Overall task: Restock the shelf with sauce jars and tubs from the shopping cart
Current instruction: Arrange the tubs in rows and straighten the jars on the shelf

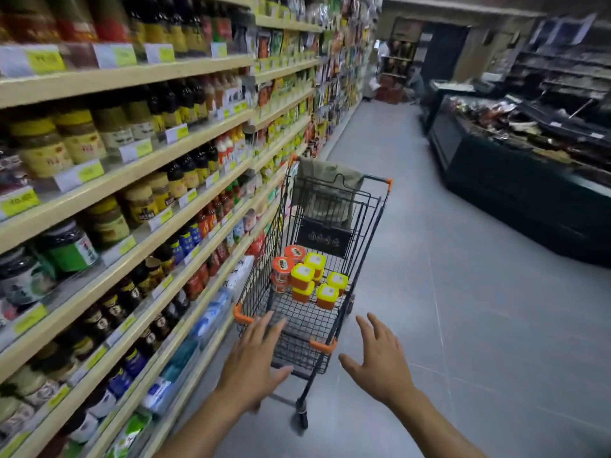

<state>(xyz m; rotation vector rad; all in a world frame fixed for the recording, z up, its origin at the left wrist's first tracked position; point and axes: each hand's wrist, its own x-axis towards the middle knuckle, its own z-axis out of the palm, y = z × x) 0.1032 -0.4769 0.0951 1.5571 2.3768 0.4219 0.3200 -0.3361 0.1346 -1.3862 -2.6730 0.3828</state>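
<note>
Shop aisle: tubs point(302, 274) sit deep in the cart point(322, 346), ahead of left hand point(253, 358) and right hand point(380, 361), grips open, empty.

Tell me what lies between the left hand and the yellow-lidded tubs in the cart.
Head view: only bare wire floor of the shopping cart separates the left hand from the yellow-lidded tubs.

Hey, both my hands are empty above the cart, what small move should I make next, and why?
Probably reach the left hand forward into the cart and take the nearest yellow-lidded tub. Both hands are open and hold nothing, the right hand included, and that tub sits with the jars toward the cart's far end.
</note>
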